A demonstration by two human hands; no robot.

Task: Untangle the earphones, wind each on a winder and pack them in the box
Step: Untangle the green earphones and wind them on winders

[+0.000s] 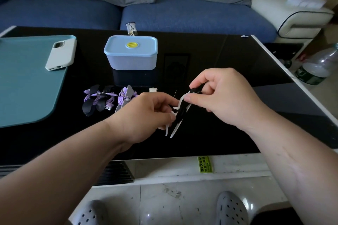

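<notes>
Both hands hold one white winder with black earphone cord wrapped around it, just above the black table. My left hand grips the winder's lower left side. My right hand pinches the cord's upper end at the winder's top. Purple earphones on a black winder lie on the table to the left. Beside them are purple earphones on a grey winder. Behind these stands the light blue box, its lid on, with a yellow valve.
A white phone lies on a teal mat at the left. A bare white winder tip shows behind my left hand. The black table ends at a white edge on the right. A plastic bottle lies on the floor there.
</notes>
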